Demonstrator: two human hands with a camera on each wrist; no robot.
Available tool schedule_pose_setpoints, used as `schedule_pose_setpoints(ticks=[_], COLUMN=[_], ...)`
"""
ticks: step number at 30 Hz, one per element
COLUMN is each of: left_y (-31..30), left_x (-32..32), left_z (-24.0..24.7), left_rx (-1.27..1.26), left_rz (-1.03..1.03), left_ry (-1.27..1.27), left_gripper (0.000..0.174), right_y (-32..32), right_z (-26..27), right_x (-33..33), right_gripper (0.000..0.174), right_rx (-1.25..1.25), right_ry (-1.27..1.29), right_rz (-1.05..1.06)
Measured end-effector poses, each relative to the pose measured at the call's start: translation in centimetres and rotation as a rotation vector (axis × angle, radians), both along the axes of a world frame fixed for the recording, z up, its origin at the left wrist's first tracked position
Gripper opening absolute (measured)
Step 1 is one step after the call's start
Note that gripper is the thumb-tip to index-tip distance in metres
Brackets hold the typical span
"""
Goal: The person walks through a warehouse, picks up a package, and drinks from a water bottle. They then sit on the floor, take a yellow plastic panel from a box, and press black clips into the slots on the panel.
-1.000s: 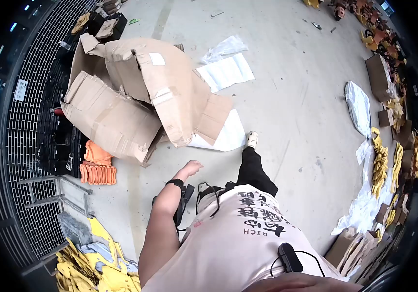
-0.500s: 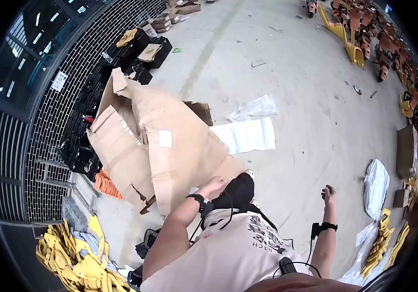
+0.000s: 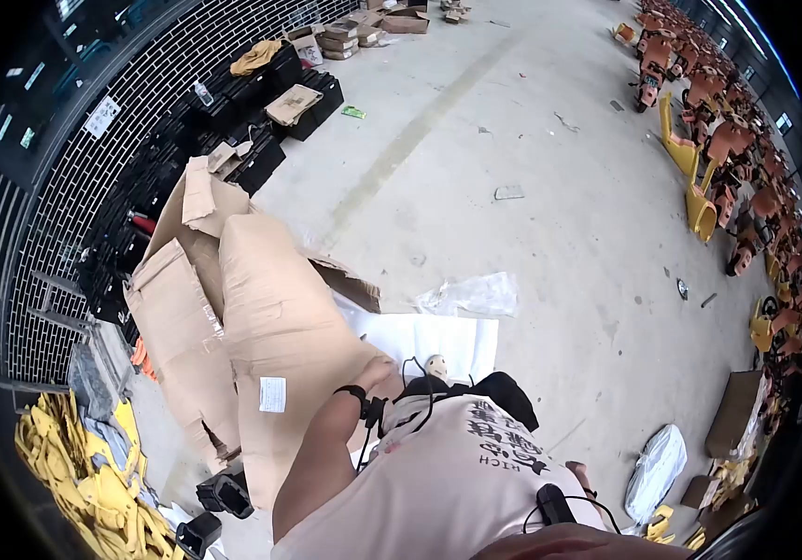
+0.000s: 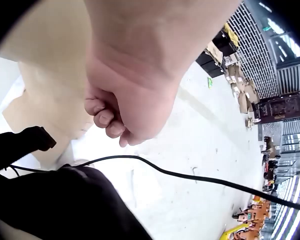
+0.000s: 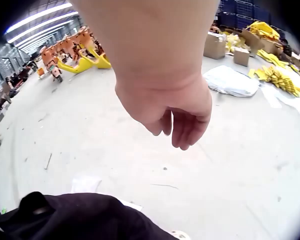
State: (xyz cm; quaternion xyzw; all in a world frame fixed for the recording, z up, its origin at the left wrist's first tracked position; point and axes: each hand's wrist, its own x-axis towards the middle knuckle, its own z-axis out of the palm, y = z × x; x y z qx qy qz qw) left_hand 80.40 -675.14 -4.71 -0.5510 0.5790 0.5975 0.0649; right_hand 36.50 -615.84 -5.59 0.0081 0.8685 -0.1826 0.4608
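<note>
My left hand (image 3: 378,373) hangs beside my body with nothing in it; its fingers are loosely curled in the left wrist view. It overlaps the edge of a large, crumpled cardboard box (image 3: 275,308) in the head view. That box lies on the floor to my left, with a white label (image 3: 272,394) on one face and a torn lower corner. On my other side, the right hand (image 5: 170,112) hangs empty and relaxed over bare floor. Most of it is hidden behind the shirt in the head view.
White sheets (image 3: 438,341) and clear plastic film (image 3: 471,295) lie on the floor ahead. Black crates (image 3: 261,159) line the wall at left. Yellow parts (image 3: 84,476) are heaped at lower left. Rows of orange scooters (image 3: 723,140) stand far right, with a white wrapped bundle (image 3: 658,471) nearer.
I have moved forward along the cardboard box, and the view has swung toward the far floor. The right hand came into sight at right, then dropped back beside the body.
</note>
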Motion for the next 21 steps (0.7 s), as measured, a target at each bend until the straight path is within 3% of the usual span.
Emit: schedule_pose_setpoints(ticks=[1,2,3,5,6,8,11,13,15,16,17,18,21], left_y=[-2.7,-5.7,-8.5,-13.4,-16.3,-22.1,-31.6,-38.1,-42.2,-43.6,-44.0,-44.0,-41.8], left_x=[-1.1,-2.0,-2.7,-4.3,-6.0,-9.1,-13.7,-15.8,-15.8,-15.1,-14.6,-13.9,-11.8], left_z=[1.0,1.0,0.6,0.4,1.0,1.9,3.6,5.1,6.4,6.2,6.1,6.4,6.3], left_rx=[-0.074,-0.075,-0.061,-0.035,0.056,0.151,0.163,-0.085,-0.06,-0.024,-0.009,-0.017,0.111], left_rz=[0.05,0.056,0.074,0.098,0.134,0.176,0.194,0.257,0.506,0.635,0.722,0.695,0.736], left_ry=[-0.004,-0.018,-0.018,-0.038,-0.043,-0.055,0.088,0.066,0.098,0.103,0.057,-0.02,-0.136], left_gripper=[0.031,0.031,0.031,0.03,0.03,0.031,0.03,0.028,0.023,0.023,0.021,0.02,0.018], right_y=[4.8,6.2,5.3,-2.3,-6.1,-14.1,-27.6,-37.5,-49.0,-54.6,-59.2,-63.7,-84.0], right_z=[-2.8,-1.8,-1.2,3.0,3.3,3.4,2.0,1.3,2.7,3.5,0.9,-1.5,2.4], right_x=[-1.0,-0.7,-0.6,0.3,-0.3,-2.2,-7.3,-12.4,-20.4,-24.2,-29.2,-34.4,-45.0], right_gripper=[0.027,0.026,0.026,0.026,0.027,0.027,0.027,0.027,0.027,0.027,0.027,0.025,0.026], right_rx=[0.244,0.385,0.367,0.257,0.199,0.113,0.018,-0.032,-0.033,-0.026,0.007,-0.099,-0.335], right_ry=[0.099,0.228,0.139,-0.059,-0.118,-0.202,-0.291,-0.332,-0.311,-0.267,-0.156,-0.05,0.156], right_rz=[0.561,0.975,0.855,0.276,0.083,-0.076,-0.152,-0.206,-0.287,-0.322,-0.282,-0.316,-0.051])
